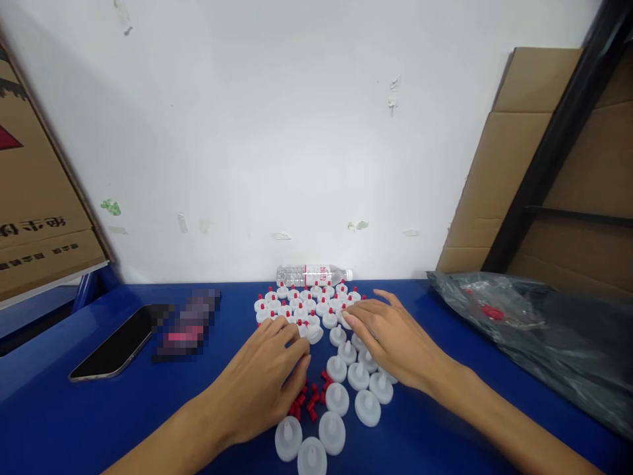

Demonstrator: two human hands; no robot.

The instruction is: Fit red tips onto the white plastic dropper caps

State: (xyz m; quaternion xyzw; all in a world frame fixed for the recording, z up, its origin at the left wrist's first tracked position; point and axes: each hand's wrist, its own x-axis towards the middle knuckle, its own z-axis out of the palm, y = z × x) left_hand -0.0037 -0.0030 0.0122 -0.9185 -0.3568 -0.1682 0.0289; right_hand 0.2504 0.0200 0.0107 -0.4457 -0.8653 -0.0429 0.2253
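Two bare hands rest on a smooth blue table (pixel 59 409) in the middle of a crowd of small plastic caps. The left hand (pixel 267 379) is curled, its fingers bent down and close together, right beside a little pile of loose red tips (pixel 313 402). Its fingertips touch a white cap near the middle, but I cannot tell if it is pinching anything. The right hand (pixel 393 343) lies flat with its fingers stretched out and a bit apart, on top of some caps. The plain white caps (pixel 337 398) are round like tiny hats with a pointy spout, and they sit near the person, between and below the hands. Farther back, the capped ones (pixel 297 303) stand in tidy rows, each with a red tip on its spout. Behind them a clear water bottle (pixel 311 274) lies on its side by the white wall. A shiny dark phone (pixel 116 346) lies flat on the left. On the right sits a crinkly black bag (pixel 554 336), with brown cardboard (pixel 519 165) behind it.
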